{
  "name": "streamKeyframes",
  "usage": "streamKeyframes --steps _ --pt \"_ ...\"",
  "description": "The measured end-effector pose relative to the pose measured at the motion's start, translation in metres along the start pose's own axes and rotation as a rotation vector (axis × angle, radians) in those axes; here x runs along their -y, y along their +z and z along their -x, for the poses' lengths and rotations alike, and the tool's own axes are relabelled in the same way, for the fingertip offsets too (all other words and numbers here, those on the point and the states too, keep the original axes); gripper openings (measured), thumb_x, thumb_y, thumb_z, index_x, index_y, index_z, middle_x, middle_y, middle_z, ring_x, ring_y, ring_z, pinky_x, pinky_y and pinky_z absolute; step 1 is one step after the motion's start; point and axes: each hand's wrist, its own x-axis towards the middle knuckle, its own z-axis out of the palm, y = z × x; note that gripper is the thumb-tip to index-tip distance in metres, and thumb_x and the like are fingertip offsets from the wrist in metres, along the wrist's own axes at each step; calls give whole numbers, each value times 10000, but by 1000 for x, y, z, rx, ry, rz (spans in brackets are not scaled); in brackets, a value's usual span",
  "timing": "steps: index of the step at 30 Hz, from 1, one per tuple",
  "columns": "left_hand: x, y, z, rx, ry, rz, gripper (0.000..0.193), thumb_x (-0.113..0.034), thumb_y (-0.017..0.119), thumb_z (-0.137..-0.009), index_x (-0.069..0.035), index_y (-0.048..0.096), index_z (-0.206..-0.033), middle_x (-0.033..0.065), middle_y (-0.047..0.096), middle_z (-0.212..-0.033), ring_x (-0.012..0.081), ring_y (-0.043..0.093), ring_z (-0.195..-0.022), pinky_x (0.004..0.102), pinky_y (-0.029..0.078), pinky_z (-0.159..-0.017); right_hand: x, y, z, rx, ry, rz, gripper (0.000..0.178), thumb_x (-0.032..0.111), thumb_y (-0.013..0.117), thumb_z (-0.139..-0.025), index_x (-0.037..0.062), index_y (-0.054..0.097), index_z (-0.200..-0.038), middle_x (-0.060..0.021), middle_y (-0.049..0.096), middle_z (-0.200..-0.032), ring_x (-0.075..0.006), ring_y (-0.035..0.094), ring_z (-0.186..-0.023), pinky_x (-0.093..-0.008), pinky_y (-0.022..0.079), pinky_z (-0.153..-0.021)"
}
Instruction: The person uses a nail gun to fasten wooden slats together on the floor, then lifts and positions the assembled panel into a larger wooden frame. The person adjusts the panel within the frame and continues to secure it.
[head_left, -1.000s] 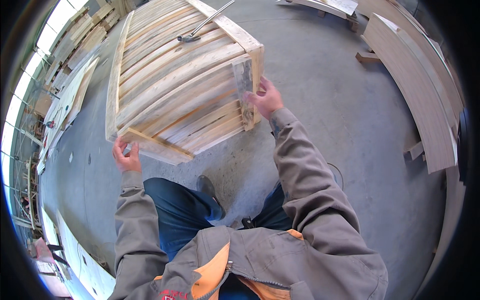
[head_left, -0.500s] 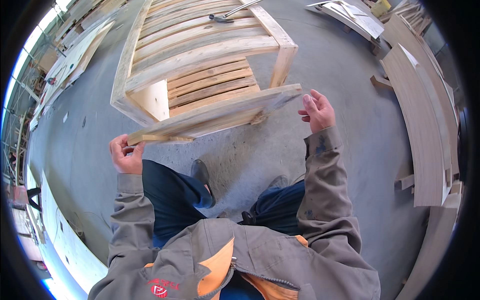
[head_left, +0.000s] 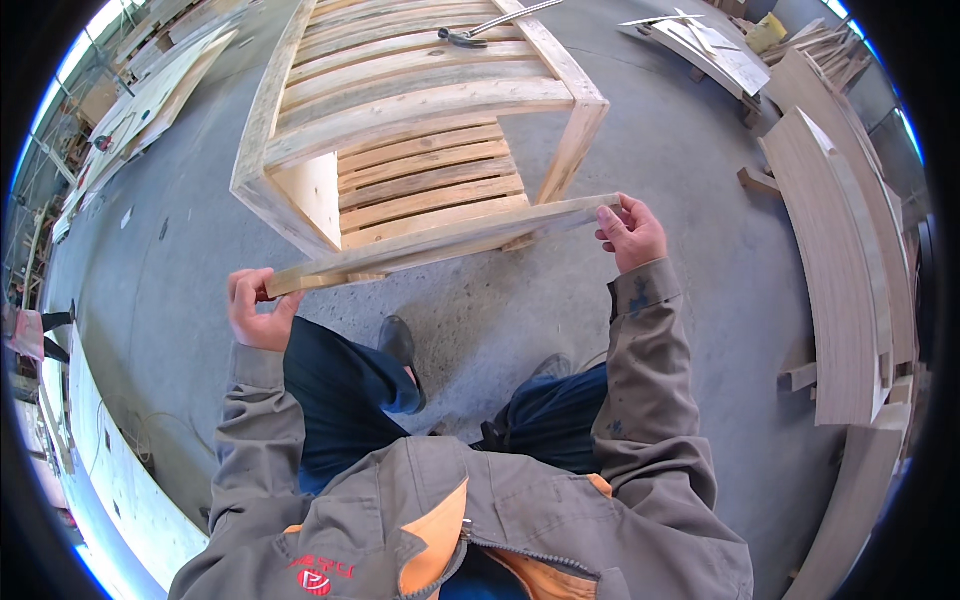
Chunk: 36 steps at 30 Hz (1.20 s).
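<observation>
A long wooden board [head_left: 440,243] spans between my hands, in front of a slatted wooden frame [head_left: 420,115]. My left hand [head_left: 258,308] is closed on the board's left end, thumb below and fingers at the tip. A short wood block [head_left: 345,281] shows under the board near that hand. At the other end, my right hand [head_left: 635,235] grips the board with the thumb on its near face. A hammer [head_left: 462,40] lies on the frame's top slats. Lower slats [head_left: 430,165] show inside the frame. Whether the board touches the frame I cannot tell.
Long curved-looking wood panels [head_left: 830,260] are stacked on the right. A pale sheet [head_left: 130,490] lies at the lower left, more sheets [head_left: 165,95] at the upper left. Scrap wood covers a low stack [head_left: 705,45] at the far right. Concrete floor [head_left: 700,330] surrounds my feet.
My right hand was apart from the board with fingers spread; now it holds the board's right end. The board's near face has tilted and shows less.
</observation>
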Motion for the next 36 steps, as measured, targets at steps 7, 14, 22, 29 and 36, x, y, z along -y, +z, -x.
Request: streamKeyframes --steps 7,14,22,29,36 --pt "-7 -3 -4 14 11 -22 446 -183 927 -706 -53 636 -1017 52 571 -954 148 536 -754 287 472 -647 4 1 1 14 14 17 505 246 777 -906 -22 595 -1294 -44 700 -958 -107 627 -765 -268 498 -641" --pt "-1 -7 -4 49 35 2 510 -384 901 -752 -49 629 -1023 54 557 -927 159 524 -749 290 459 -642 1 -4 0 48 7 40 563 284 744 -943 -15 538 -1374 -48 700 -1047 -124 649 -836 -285 526 -700" --pt "-1 -5 -5 24 39 -12 539 -457 875 -773 -48 624 -1019 51 542 -911 155 510 -740 286 448 -634 4 -4 0 41 39 12 559 226 785 -898 -26 557 -1342 -68 707 -1053 -114 632 -818 -270 507 -666" --pt "6 -4 -3 31 48 0 506 -433 859 -799 -51 624 -1035 52 551 -943 147 508 -746 277 433 -620 4 -1 -1 41 28 8 557 232 786 -899 -28 558 -1336 -67 708 -1051 -115 635 -819 -269 512 -666" --pt "1 -3 -3 26 19 26 474 -344 893 -764 -48 622 -1018 53 549 -923 156 519 -745 287 450 -636 1 -5 -1 34 39 34 623 249 801 -886 -44 534 -1367 -93 712 -1075 -135 645 -848 -278 526 -694"
